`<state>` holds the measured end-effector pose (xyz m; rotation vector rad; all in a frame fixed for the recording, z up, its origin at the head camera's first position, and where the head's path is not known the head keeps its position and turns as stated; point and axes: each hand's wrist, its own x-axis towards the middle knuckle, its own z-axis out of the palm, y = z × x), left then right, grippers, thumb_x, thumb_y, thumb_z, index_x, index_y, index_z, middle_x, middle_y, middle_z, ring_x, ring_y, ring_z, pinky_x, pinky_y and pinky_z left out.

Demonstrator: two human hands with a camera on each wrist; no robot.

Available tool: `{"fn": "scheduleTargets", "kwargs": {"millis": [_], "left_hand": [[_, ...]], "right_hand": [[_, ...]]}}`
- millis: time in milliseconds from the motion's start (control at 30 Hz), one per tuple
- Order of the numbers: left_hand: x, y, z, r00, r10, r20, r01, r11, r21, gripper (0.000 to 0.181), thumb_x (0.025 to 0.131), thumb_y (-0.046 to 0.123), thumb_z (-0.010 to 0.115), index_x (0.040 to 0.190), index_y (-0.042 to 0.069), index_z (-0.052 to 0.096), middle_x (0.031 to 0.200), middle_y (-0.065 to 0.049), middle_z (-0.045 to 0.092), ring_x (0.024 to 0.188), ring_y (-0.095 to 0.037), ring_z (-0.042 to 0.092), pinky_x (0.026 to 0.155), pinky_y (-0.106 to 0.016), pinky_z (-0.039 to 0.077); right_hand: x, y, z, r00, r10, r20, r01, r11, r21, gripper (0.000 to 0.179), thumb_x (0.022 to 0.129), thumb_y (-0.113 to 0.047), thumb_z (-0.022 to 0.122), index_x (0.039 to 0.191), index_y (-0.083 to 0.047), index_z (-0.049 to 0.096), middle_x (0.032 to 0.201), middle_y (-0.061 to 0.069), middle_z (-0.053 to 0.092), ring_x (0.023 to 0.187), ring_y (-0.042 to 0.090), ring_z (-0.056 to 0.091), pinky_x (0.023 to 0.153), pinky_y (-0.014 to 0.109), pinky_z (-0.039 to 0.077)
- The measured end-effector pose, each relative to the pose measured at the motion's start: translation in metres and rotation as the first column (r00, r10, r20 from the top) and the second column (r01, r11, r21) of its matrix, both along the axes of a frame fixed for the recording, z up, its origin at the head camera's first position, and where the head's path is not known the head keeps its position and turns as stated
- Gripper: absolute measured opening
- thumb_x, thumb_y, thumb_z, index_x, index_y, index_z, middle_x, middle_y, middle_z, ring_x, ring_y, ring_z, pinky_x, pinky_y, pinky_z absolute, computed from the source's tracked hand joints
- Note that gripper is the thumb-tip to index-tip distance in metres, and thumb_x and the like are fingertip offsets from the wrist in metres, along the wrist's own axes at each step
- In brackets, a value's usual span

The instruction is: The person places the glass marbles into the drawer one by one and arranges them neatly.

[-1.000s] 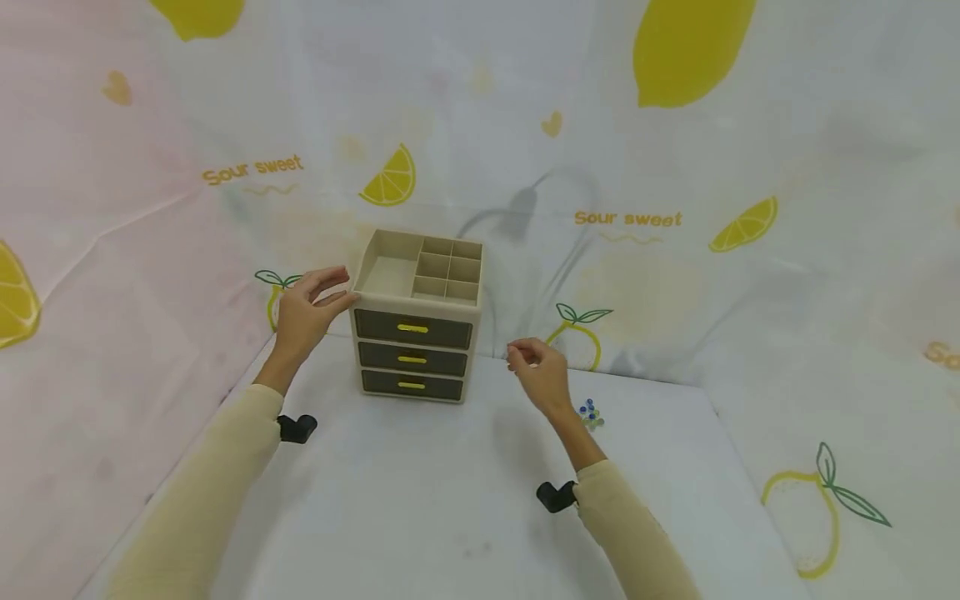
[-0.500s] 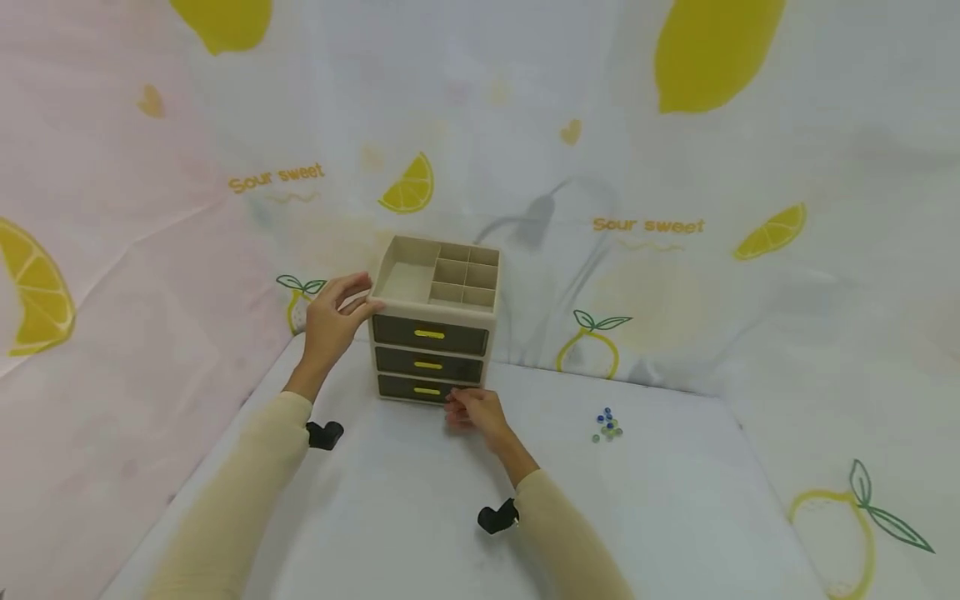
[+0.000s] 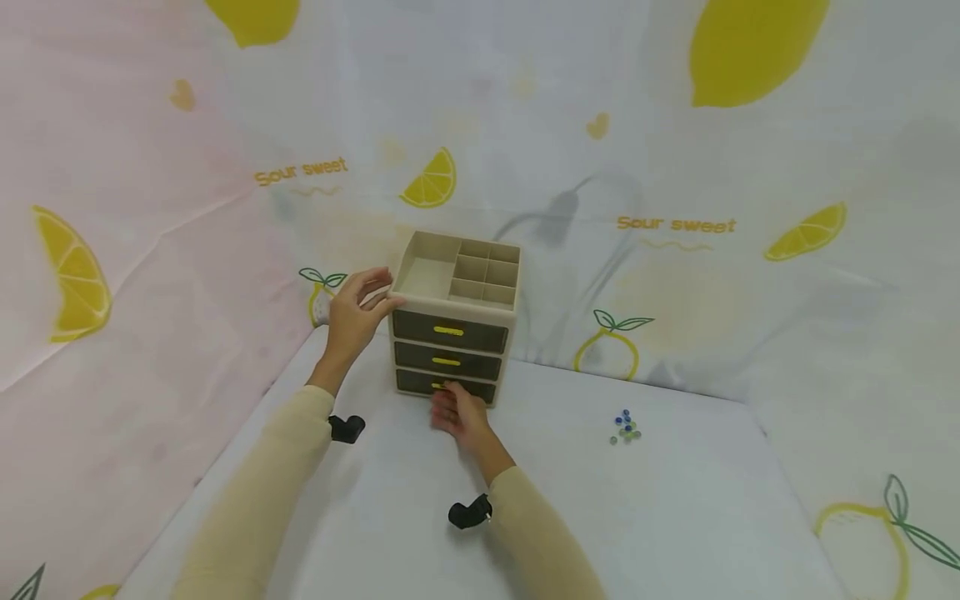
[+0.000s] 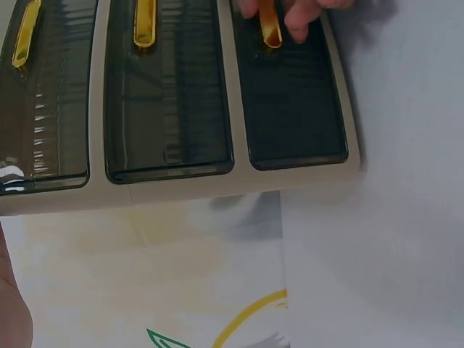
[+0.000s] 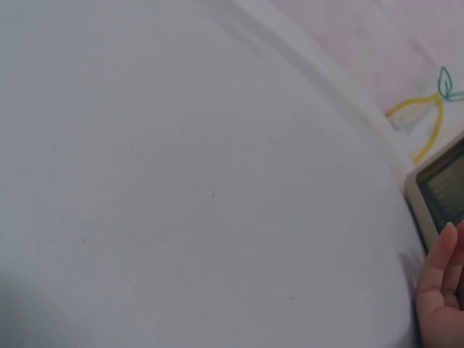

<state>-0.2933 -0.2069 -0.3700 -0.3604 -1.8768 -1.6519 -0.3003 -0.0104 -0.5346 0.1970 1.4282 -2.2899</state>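
Observation:
A beige drawer organizer (image 3: 455, 308) with dark drawer fronts and yellow handles stands against the back wall. My left hand (image 3: 356, 321) rests at its upper left front corner, thumb on the top front edge and fingers along the left side. My right hand (image 3: 463, 417) is at the bottom drawer (image 3: 480, 388). In the left wrist view its fingertips (image 4: 299, 22) lie on both sides of the yellow handle (image 4: 272, 35), pinching it. All drawers are closed. In the right wrist view, the right hand's fingers (image 5: 435, 272) overlap the drawer front.
Several blue and clear-green marbles (image 3: 626, 428) lie on the white tabletop (image 3: 675, 500) to the right. Open compartments (image 3: 486, 273) form the organizer's top. Lemon-printed cloth (image 3: 675, 308) hangs behind and at the sides. Black mounts (image 3: 470, 512) sit on both wrists.
My right hand has come from right of the organizer down and left to the bottom drawer's handle. The left hand stays at the upper corner. The head view has shifted slightly left.

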Motion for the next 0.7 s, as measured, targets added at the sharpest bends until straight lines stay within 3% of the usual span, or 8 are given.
{"fn": "scheduleTargets", "kwargs": {"millis": [400, 700], "left_hand": [[-0.0039, -0.0001, -0.0002, 1.0, -0.014, -0.002, 0.014, 1.0, -0.008, 0.052, 0.078, -0.009, 0.077, 0.126, -0.013, 0.055, 0.122, -0.029, 0.054, 0.118, -0.041, 0.055, 0.101, -0.041, 0.052], [-0.0005, -0.0009, 0.0028, 1.0, -0.008, 0.001, 0.008, 1.0, -0.022, 0.052, 0.078, -0.009, 0.077, 0.125, -0.014, 0.054, 0.121, -0.03, 0.053, 0.118, -0.042, 0.055, 0.1, -0.044, 0.052]], "right_hand": [[0.0001, -0.0067, 0.0079, 0.996, -0.085, -0.02, 0.086, 0.995, 0.058, 0.028, 0.092, -0.019, 0.064, 0.101, 0.006, 0.07, 0.079, 0.004, 0.073, 0.059, 0.011, 0.062, 0.056, 0.021, 0.059], [0.0004, -0.0096, 0.0052, 0.995, -0.099, -0.002, 0.099, 0.993, 0.07, 0.027, 0.092, -0.021, 0.064, 0.101, 0.004, 0.071, 0.078, 0.004, 0.073, 0.062, 0.012, 0.064, 0.058, 0.023, 0.06]]}}
